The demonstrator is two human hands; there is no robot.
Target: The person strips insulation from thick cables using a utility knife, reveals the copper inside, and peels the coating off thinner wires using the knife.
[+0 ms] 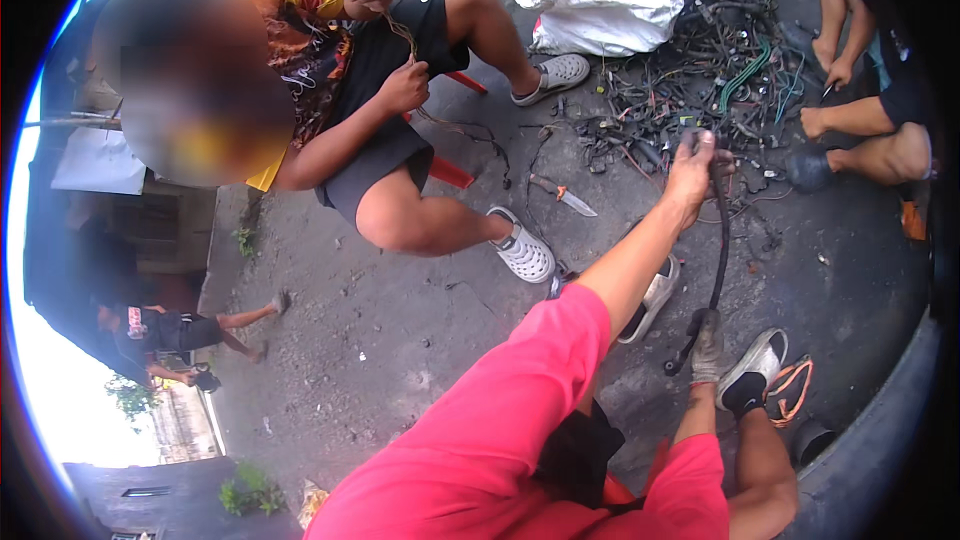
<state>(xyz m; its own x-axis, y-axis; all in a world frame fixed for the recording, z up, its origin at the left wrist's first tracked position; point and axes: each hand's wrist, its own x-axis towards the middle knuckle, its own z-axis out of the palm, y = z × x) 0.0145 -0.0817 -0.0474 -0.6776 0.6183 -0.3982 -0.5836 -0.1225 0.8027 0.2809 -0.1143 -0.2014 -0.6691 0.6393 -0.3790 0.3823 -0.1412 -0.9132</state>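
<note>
My left hand (699,161) is raised over the edge of a wire pile and grips the upper end of a black wrapped cable (723,240). Its fingertips look dark. My right hand (706,349), in a dirty grey work glove, holds the cable's lower part close to my shoe. The cable runs slightly bowed between both hands, and a thick end with a round tip (670,367) sticks out beside the glove. Past my left hand lies the tangled heap of wire harnesses (697,75), with green wires (744,75) and several connectors in it.
A knife (574,199) with an orange and grey handle lies on the ground. A seated person (405,86) holds thin wires at the left. Another person's hands (838,67) are beyond the pile, near a white sack (600,0). An orange strap (795,390) lies by my right shoe (754,367).
</note>
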